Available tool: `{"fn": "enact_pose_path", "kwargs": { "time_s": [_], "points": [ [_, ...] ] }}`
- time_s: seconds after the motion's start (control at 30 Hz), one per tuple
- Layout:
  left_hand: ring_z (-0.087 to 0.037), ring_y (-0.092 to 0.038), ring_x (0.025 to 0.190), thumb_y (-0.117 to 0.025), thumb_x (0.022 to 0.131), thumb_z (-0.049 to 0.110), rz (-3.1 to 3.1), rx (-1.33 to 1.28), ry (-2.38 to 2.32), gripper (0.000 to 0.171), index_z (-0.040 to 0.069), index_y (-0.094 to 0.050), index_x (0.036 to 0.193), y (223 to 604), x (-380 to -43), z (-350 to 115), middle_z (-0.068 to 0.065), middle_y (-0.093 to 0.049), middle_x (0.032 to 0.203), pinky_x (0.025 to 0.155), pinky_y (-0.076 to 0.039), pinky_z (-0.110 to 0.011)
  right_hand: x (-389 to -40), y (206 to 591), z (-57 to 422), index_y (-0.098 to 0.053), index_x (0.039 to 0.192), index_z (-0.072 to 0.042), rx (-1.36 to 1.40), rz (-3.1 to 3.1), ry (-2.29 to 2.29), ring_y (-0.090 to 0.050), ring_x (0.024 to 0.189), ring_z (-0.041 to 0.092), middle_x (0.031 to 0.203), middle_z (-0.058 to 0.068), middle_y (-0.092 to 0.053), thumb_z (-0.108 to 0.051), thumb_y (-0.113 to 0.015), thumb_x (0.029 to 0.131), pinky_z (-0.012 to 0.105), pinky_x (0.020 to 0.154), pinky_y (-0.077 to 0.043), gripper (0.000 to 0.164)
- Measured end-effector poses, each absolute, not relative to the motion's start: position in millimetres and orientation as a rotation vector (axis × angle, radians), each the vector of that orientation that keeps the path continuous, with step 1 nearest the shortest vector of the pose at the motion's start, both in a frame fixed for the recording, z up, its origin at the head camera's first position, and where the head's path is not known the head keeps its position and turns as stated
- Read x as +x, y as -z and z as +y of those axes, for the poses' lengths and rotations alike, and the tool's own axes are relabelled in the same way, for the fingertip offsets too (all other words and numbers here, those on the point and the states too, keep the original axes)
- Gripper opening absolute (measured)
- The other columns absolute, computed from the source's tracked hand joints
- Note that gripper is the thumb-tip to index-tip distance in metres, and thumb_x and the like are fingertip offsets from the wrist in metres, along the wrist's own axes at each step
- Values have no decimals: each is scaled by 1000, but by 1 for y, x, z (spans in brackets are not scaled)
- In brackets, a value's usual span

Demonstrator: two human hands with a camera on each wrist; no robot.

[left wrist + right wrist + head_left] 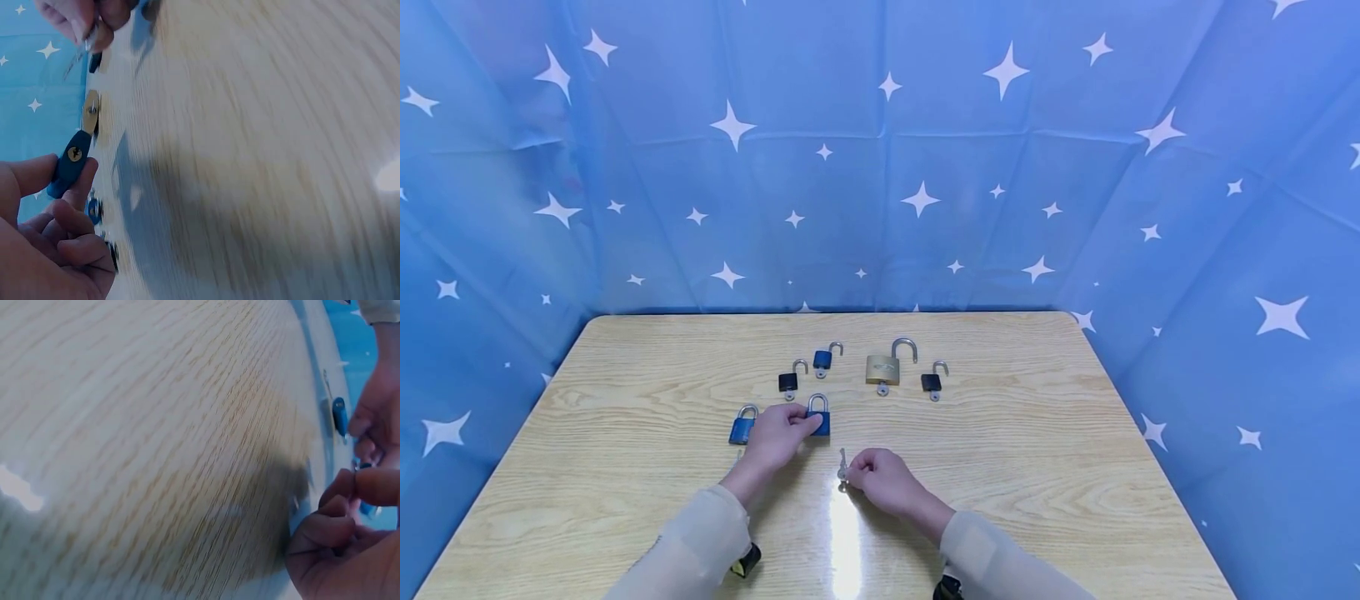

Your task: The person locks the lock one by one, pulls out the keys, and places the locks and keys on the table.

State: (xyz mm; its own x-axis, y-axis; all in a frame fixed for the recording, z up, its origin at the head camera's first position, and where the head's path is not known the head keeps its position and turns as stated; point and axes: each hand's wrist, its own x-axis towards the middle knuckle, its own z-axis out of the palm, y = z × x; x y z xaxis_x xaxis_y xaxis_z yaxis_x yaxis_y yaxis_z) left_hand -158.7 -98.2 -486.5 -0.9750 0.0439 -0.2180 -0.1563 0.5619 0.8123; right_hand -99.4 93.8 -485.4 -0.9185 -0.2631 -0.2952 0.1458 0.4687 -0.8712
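Note:
My left hand holds a blue padlock between thumb and fingers, its shackle closed and pointing away. In the left wrist view the brass keyhole of the padlock faces back toward me, with no key in it. My right hand pinches small silver keys between thumb and finger, a short way to the right and nearer than the padlock. In the right wrist view, the fingers of my right hand mostly hide the keys. A second blue padlock, also closed, lies left of my left hand.
Farther back stand a black padlock, a small blue padlock, a large brass padlock and another black padlock, all with shackles open and keys in their bottoms. A starred blue curtain hangs behind the wooden table.

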Motion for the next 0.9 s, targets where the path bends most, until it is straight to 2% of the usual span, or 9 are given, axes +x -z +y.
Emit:
{"fn": "enact_pose_path", "kwargs": {
  "time_s": [0.17, 0.33, 0.53, 0.77, 0.9],
  "points": [
    [-15, -47, 54, -66, 88, 36, 2645, -74, -1215, 22, 15, -65, 82, 484, -157, -112, 1, -55, 63, 50, -36, -29, -99, 485, 91, -61, 82, -5, -99, 2336, 1431, -45, 64, 14, 75, -1, -54, -14, -60, 87, 26, 56, -36, 10],
    [-15, -46, 49, -65, 89, 39, 2710, -62, -1088, 26, 16, -65, 76, 483, -157, -122, 3, -54, 56, 49, -34, -29, -99, 484, 88, -61, 80, -6, -99, 2323, 1440, -47, 63, 14, 73, 0, -55, -15, -62, 87, 27, 57, -38, 11],
    [-15, -49, 50, -65, 88, 39, 2737, -78, -1001, 25, 17, -68, 77, 485, -158, -129, 3, -57, 56, 48, -33, -30, -101, 486, 85, -63, 79, -8, -90, 2327, 1440, -50, 64, 13, 75, -1, -59, -16, -63, 86, 27, 56, -42, 11],
    [-15, -46, 51, -66, 87, 42, 2774, -114, -917, 28, 17, -68, 75, 484, -158, -132, 4, -52, 56, 49, -31, -29, -102, 487, 82, -64, 75, -10, -107, 2340, 1430, -52, 64, 12, 72, -2, -62, -15, -63, 84, 27, 55, -43, 11],
    [-16, -49, 56, -68, 85, 43, 2823, -97, -845, 27, 16, -69, 85, 483, -159, -133, 4, -57, 62, 49, -33, -30, -103, 487, 81, -64, 73, -10, -117, 2342, 1420, -53, 64, 12, 73, -3, -64, -15, -62, 84, 27, 55, -43, 12]
  ]
}}
